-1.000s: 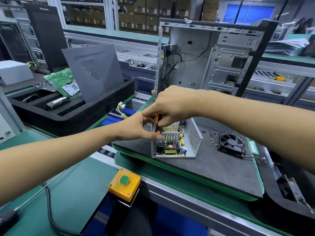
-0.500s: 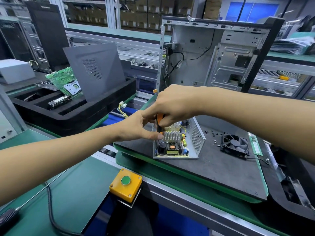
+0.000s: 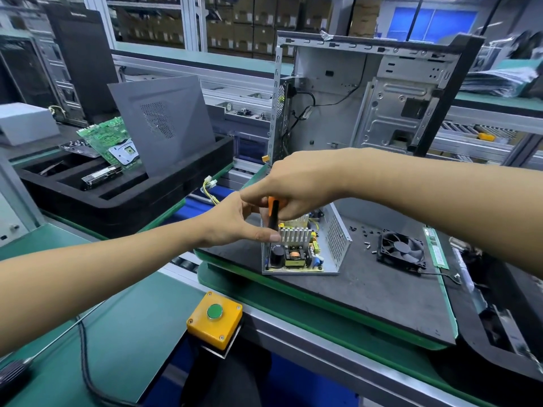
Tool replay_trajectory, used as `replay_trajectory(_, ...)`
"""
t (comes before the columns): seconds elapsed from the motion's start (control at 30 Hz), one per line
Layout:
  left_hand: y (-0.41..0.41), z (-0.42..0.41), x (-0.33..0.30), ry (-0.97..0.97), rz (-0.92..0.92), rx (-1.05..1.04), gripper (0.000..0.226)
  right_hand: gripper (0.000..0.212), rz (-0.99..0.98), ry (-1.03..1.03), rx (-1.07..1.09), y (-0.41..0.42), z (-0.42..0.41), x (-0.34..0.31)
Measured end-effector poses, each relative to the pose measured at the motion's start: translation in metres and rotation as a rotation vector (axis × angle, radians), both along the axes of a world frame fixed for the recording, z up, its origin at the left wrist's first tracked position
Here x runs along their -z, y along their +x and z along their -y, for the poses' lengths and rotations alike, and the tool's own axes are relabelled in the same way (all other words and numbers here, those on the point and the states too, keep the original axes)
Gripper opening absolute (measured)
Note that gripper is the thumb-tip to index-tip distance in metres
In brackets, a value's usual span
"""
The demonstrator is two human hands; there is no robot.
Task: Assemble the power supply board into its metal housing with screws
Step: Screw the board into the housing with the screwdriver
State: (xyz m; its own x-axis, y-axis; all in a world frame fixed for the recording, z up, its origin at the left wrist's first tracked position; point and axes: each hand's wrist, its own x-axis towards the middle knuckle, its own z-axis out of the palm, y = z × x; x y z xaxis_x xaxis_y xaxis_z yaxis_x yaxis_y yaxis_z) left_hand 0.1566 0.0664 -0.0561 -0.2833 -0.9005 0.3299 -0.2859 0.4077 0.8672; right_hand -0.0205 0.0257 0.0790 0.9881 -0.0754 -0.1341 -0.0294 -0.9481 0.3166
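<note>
Factory shelving stands behind the table (image 3: 367, 292), where the power supply board (image 3: 296, 257) already sits inside its metal housing (image 3: 338, 245). Fastening looks underway: the right hand (image 3: 296, 183) has its fingers curled round an orange-handled screwdriver (image 3: 273, 212) at the housing's left wall, while the left hand (image 3: 235, 221) pinches its shaft. Loose screws (image 3: 363, 230) wait beside a fan (image 3: 401, 249); nothing visibly obstructs
</note>
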Motion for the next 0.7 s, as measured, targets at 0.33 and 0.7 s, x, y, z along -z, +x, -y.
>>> replay_trajectory(0.33,-0.0058,-0.0043,-0.0043,0.016,0.001,0.04,0.034,0.013,0.01,-0.212,0.02,0.006,-0.0006,0.0077)
replay_trajectory(0.7,-0.001,-0.0003,-0.0007,0.029,-0.004,0.117,0.042,0.026,0.005,-0.087,0.015,-0.0001,0.0021,0.0049)
